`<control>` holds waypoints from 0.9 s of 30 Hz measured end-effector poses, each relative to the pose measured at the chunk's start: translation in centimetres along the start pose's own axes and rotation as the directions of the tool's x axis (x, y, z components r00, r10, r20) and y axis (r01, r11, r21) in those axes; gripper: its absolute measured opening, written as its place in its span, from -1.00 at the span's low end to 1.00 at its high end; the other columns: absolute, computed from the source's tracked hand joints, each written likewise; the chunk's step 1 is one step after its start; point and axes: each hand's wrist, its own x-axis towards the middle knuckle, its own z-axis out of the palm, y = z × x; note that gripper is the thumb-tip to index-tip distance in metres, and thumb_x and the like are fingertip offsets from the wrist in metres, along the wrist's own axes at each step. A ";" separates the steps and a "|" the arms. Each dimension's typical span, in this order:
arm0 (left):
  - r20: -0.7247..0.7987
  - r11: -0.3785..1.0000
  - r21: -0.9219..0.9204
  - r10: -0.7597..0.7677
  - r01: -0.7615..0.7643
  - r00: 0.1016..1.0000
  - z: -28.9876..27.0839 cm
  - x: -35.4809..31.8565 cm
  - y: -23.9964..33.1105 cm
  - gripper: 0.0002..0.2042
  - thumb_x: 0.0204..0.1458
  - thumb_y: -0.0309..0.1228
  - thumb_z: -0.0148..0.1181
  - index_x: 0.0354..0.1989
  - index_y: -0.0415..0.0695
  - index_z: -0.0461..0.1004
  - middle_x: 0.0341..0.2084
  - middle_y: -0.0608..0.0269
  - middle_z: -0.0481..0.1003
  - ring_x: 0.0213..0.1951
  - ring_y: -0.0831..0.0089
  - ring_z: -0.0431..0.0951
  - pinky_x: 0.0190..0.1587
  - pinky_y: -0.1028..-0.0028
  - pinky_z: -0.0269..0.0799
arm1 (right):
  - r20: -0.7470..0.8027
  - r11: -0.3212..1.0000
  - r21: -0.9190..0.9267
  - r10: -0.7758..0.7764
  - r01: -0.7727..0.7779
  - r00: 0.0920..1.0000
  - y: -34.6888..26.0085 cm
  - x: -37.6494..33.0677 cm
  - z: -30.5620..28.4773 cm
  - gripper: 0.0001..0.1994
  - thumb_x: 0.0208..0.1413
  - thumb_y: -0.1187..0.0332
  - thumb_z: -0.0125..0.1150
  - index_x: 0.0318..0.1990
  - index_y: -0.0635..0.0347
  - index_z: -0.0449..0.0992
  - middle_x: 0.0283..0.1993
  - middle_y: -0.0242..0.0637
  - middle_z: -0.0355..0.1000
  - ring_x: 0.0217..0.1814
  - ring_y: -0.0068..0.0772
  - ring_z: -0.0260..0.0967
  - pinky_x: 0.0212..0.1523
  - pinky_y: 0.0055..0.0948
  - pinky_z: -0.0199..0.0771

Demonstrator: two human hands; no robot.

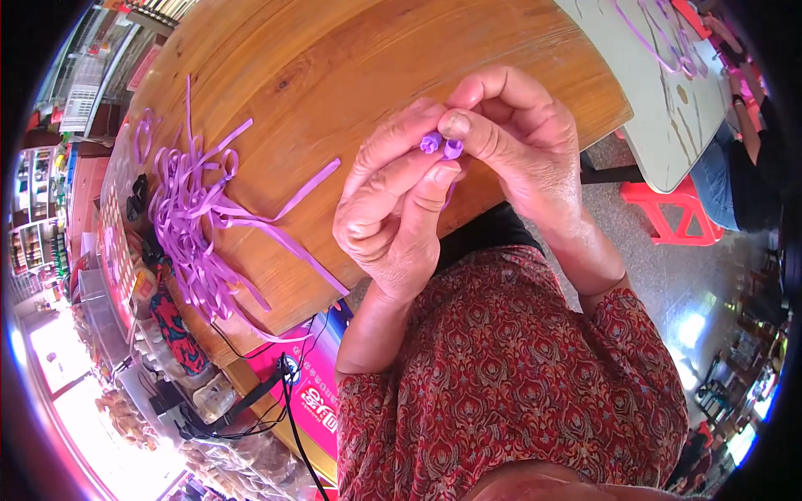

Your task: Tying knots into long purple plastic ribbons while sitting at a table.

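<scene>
Left hand: I see my left hand raised above the near edge of the wooden table, fingers curled in, thumb and forefinger pinched on the purple ribbon piece.
Right hand: my right hand meets the left one, thumb pressed down on the same piece, fingers folded narrow around it.
Purple ribbon piece: two small rolled loops side by side, held between both thumbs, off the table surface; a short tail hangs below, partly hidden by the left fingers.
Ribbon pile: loose purple ribbon strips lie tangled by the table's left edge, well apart from my hands, some ends trailing over the edge.
Second table: a pale table stands past the right corner, with purple loops on it.
Stool: a red plastic stool under the pale table.
Other person: a seated person at the far right.
</scene>
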 end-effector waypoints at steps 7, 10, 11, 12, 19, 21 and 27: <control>-0.156 0.999 0.007 0.052 -0.051 0.986 0.0 0.1 0.4 -0.86 -0.05 -0.65 0.13 -0.29 -0.27 0.50 -0.26 0.07 0.44 -0.19 0.35 0.45 -0.15 0.40 0.43 | 0.023 0.923 -0.366 -0.115 0.115 0.993 -0.1 -1.3 0.7 -0.77 0.03 0.55 0.16 -0.13 0.34 0.41 -0.20 -0.23 0.41 -0.19 -0.53 0.36 -0.13 -0.57 0.38; -0.086 0.949 0.307 0.104 -0.073 0.991 0.1 0.1 1.1 -0.89 -0.09 -0.66 0.20 -0.35 -0.28 0.49 -0.26 0.07 0.47 -0.26 0.33 0.50 -0.12 0.39 0.42 | 0.211 0.776 -0.495 -0.328 0.390 0.921 0.5 -0.6 0.0 -0.78 -0.01 0.57 0.18 -0.15 0.33 0.45 -0.17 -0.18 0.39 -0.14 -0.47 0.35 -0.10 -0.55 0.36; -0.086 0.949 0.306 0.103 -0.072 0.991 0.0 0.2 1.4 -0.89 -0.09 -0.66 0.20 -0.35 -0.28 0.49 -0.26 0.07 0.47 -0.26 0.33 0.50 -0.12 0.39 0.42 | 0.210 0.776 -0.496 -0.328 0.389 0.921 0.4 -0.8 0.1 -0.78 -0.01 0.57 0.18 -0.15 0.33 0.45 -0.17 -0.18 0.39 -0.14 -0.47 0.35 -0.10 -0.55 0.36; -0.013 0.880 0.458 0.147 -0.125 0.989 -0.2 0.5 1.6 -0.88 -0.12 -0.65 0.22 -0.36 -0.27 0.49 -0.27 0.09 0.47 -0.27 0.34 0.50 -0.11 0.35 0.42 | 0.170 0.804 -0.487 -0.296 0.342 0.940 0.1 -1.0 0.3 -0.79 -0.03 0.58 0.19 -0.18 0.33 0.46 -0.16 -0.17 0.39 -0.13 -0.45 0.35 -0.10 -0.53 0.36; -0.019 0.976 0.211 0.060 -0.055 0.998 -0.5 1.3 1.9 -0.87 -0.11 -0.59 0.23 -0.35 -0.26 0.48 -0.33 0.15 0.49 -0.26 0.34 0.51 -0.03 0.20 0.38 | 0.014 0.952 -0.204 -0.232 0.230 0.973 -0.4 -1.5 0.6 -0.85 0.05 0.55 0.11 -0.20 0.31 0.43 -0.18 -0.15 0.39 -0.13 -0.38 0.36 -0.08 -0.40 0.39; -0.068 0.993 -0.081 -0.086 0.080 0.994 -1.0 1.9 2.0 -0.87 -0.07 -0.59 0.20 -0.32 -0.24 0.46 -0.33 0.15 0.49 -0.28 0.36 0.51 -0.04 0.20 0.39 | 0.010 0.972 -0.073 -0.224 0.225 0.974 -0.8 -0.8 -0.3 -0.87 0.09 0.52 0.07 -0.20 0.30 0.42 -0.19 -0.14 0.39 -0.14 -0.35 0.37 -0.08 -0.34 0.41; 0.004 0.831 -0.510 -0.256 0.222 0.967 -4.3 5.4 3.7 -0.84 0.02 -0.57 0.11 -0.20 -0.22 0.39 -0.34 0.12 0.50 -0.44 0.45 0.44 -0.18 0.26 0.44 | 0.023 0.909 0.343 -0.259 0.236 0.966 -6.1 0.6 -4.2 -0.82 0.14 0.44 -0.01 -0.14 0.34 0.36 -0.29 -0.21 0.32 -0.36 -0.34 0.29 -0.04 -0.09 0.39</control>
